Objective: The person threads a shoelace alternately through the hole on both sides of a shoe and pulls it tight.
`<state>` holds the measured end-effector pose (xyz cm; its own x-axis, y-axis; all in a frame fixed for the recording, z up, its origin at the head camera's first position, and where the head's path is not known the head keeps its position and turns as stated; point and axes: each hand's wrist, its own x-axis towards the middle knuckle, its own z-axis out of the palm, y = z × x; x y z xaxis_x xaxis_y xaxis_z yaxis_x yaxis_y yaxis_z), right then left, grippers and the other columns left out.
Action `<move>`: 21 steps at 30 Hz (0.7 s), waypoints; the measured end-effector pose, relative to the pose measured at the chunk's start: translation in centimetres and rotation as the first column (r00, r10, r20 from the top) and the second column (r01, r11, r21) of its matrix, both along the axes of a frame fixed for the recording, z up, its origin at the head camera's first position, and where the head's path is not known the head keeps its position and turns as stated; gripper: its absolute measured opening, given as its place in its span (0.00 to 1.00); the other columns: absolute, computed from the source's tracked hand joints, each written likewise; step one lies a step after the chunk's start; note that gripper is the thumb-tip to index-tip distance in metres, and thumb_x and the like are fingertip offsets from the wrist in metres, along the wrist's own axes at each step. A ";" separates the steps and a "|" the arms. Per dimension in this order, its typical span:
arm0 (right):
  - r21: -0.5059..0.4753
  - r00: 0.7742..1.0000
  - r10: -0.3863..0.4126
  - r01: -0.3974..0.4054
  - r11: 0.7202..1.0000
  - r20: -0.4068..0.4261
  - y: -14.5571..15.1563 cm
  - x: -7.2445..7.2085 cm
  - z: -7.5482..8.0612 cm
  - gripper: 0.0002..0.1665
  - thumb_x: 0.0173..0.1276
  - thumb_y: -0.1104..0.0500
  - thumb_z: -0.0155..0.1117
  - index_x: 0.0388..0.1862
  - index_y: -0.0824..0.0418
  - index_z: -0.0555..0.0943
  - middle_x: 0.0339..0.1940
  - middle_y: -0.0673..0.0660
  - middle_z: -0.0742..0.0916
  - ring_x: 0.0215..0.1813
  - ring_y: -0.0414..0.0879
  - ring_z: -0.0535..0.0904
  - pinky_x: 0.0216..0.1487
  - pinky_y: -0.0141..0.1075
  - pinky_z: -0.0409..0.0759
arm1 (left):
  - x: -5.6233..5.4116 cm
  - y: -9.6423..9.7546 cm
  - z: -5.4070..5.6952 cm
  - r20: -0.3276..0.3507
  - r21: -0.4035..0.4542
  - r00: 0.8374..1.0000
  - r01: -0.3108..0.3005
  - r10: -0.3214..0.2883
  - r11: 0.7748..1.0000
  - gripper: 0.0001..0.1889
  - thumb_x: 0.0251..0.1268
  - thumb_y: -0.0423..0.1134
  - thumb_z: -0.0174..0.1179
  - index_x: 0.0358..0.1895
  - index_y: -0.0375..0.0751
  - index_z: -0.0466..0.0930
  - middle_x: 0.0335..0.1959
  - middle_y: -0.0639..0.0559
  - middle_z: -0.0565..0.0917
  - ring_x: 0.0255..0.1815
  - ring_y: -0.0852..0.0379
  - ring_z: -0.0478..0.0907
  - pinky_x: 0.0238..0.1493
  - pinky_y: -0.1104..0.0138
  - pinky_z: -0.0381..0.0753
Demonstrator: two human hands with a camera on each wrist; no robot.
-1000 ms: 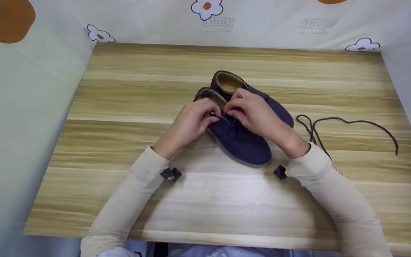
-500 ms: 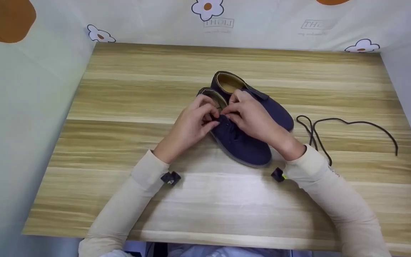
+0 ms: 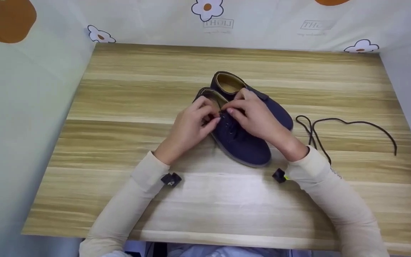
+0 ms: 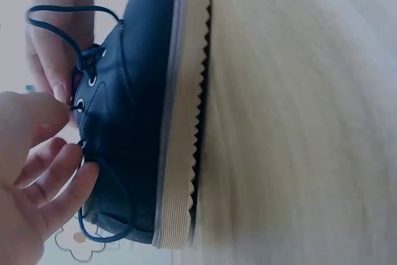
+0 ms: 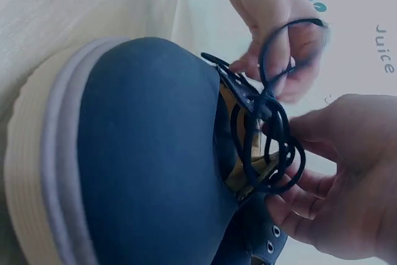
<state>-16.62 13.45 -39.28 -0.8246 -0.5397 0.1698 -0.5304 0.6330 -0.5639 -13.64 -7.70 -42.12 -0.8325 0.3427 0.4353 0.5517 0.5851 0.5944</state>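
A navy lace-up shoe point(image 3: 246, 148) with silver eyelets lies angled on the table, toe toward the lower right. My left hand point(image 3: 193, 121) is at its upper eyelets from the left, thumb and index finger pinching a dark shoelace point(image 4: 56, 8) close to an eyelet. Across the shoe opening, my right hand point(image 3: 253, 112) pinches the lace at the opposite flap with thumb and fingertips. In the right wrist view, loops of shoelace point(image 5: 301, 156) hang between the right hand point(image 5: 347, 172) and the shoe upper. The left hand point(image 5: 276, 41) shows beyond them.
A second navy shoe point(image 3: 280, 110) lies against the first, farther back. To the right, a loose dark shoelace point(image 3: 355, 121) curves over the wood-grain table point(image 3: 127, 92). A flower-printed curtain point(image 3: 269, 28) stands along the back edge.
The left fingers have shifted slightly at the eyelets, and the right fingertips have moved a little up along the flap. The small lace loop between the hands no longer shows. Both shoes stay put.
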 end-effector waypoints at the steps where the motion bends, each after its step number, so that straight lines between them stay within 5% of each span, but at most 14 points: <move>1: -0.014 1.000 -0.013 0.013 1.000 0.010 0.0 0.0 0.0 0.13 0.75 0.56 0.56 0.48 0.55 0.87 0.43 0.58 0.79 0.46 0.51 0.72 0.49 0.40 0.69 | 0.0 -0.2 0.1 0.051 0.056 0.999 0.002 -0.005 0.998 0.05 0.66 0.38 0.62 0.38 0.41 0.83 0.42 0.51 0.81 0.37 0.60 0.80 0.40 0.71 0.82; 4: -0.047 0.999 -0.034 0.036 0.998 0.030 0.1 -0.1 0.0 0.15 0.77 0.56 0.53 0.48 0.56 0.87 0.44 0.58 0.79 0.46 0.50 0.74 0.50 0.40 0.70 | -0.3 -1.2 0.8 0.211 0.297 0.976 -0.013 -0.053 0.955 0.06 0.70 0.36 0.59 0.42 0.37 0.80 0.40 0.47 0.86 0.35 0.54 0.82 0.38 0.65 0.85; 8: -0.063 0.998 -0.049 0.051 0.997 0.035 0.3 -0.1 0.0 0.16 0.78 0.55 0.51 0.47 0.56 0.86 0.44 0.57 0.79 0.46 0.48 0.75 0.50 0.39 0.71 | -0.9 -2.4 2.0 0.320 0.644 0.930 -0.073 -0.182 0.761 0.06 0.76 0.35 0.48 0.45 0.34 0.69 0.41 0.38 0.88 0.28 0.43 0.85 0.32 0.50 0.86; 11: -0.074 0.998 -0.057 0.059 0.995 0.038 0.4 -0.1 -0.1 0.16 0.78 0.55 0.51 0.47 0.55 0.86 0.44 0.56 0.80 0.46 0.48 0.75 0.51 0.39 0.71 | -1.4 -3.5 3.1 0.310 0.775 0.927 -0.117 -0.212 0.622 0.06 0.79 0.35 0.42 0.46 0.34 0.63 0.35 0.38 0.88 0.26 0.44 0.86 0.33 0.48 0.86; 14: -0.081 0.998 -0.053 0.056 0.995 0.040 0.5 -0.1 -0.1 0.16 0.79 0.55 0.50 0.47 0.55 0.86 0.44 0.56 0.80 0.45 0.47 0.75 0.50 0.38 0.71 | -1.6 -4.6 4.2 0.264 0.837 0.954 -0.155 -0.139 0.524 0.06 0.79 0.36 0.43 0.46 0.35 0.62 0.30 0.42 0.86 0.26 0.48 0.86 0.35 0.53 0.87; 17: -0.084 0.998 -0.052 0.055 0.995 0.045 0.6 -0.1 -0.1 0.17 0.79 0.55 0.50 0.48 0.55 0.86 0.44 0.56 0.80 0.44 0.47 0.75 0.49 0.38 0.71 | -1.7 -5.9 5.3 0.185 0.876 0.983 -0.164 -0.001 0.453 0.04 0.78 0.36 0.44 0.44 0.38 0.63 0.29 0.43 0.85 0.26 0.49 0.85 0.35 0.55 0.87; 21: -0.088 0.997 -0.061 0.065 0.994 0.054 0.8 -0.1 -0.2 0.17 0.79 0.56 0.49 0.50 0.56 0.86 0.44 0.56 0.80 0.43 0.47 0.75 0.48 0.38 0.71 | -1.7 -7.2 7.0 0.104 0.927 0.974 -0.169 0.203 0.334 0.02 0.77 0.33 0.44 0.42 0.40 0.64 0.29 0.42 0.84 0.25 0.48 0.84 0.35 0.57 0.86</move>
<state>-16.69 14.20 -39.45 -0.8653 -0.4709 0.1719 -0.4601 0.6099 -0.6452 -15.35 -14.94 -35.09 -0.8016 -0.4555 0.3873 0.5295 -0.2398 0.8137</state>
